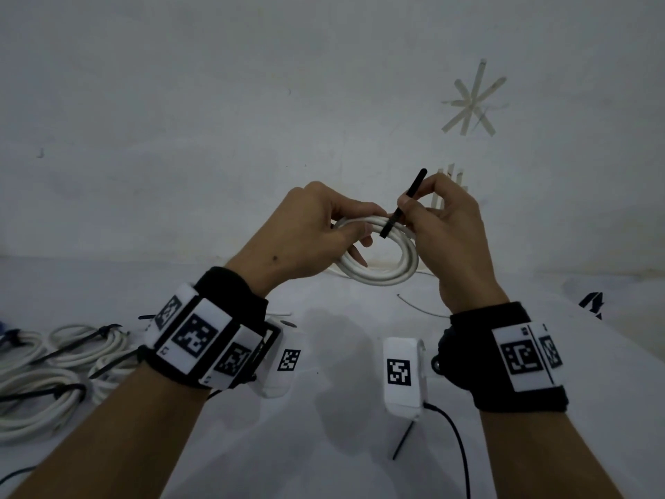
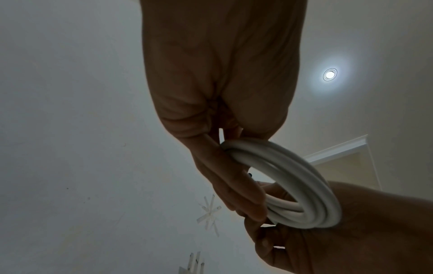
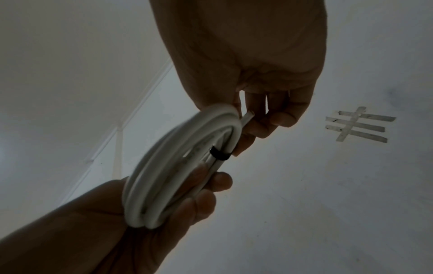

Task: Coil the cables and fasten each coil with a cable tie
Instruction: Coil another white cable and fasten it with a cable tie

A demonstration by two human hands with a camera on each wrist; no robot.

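Observation:
A white cable coil (image 1: 385, 262) hangs in the air above the table, held between both hands. My left hand (image 1: 324, 228) grips the coil's left side, fingers curled round the strands (image 2: 293, 181). My right hand (image 1: 435, 217) pinches a black cable tie (image 1: 403, 205) that crosses the top of the coil, its free end pointing up. In the right wrist view the tie (image 3: 220, 153) shows as a black band round the coil (image 3: 164, 176). Both hands wear black wristbands with white marker blocks.
Several white coils with black ties (image 1: 54, 369) lie at the left edge of the white table (image 1: 342, 455). Loose black ties (image 1: 590, 302) lie at the right. A thin wire (image 1: 421, 307) lies under the hands. Tape marks (image 1: 471, 99) stick to the wall behind.

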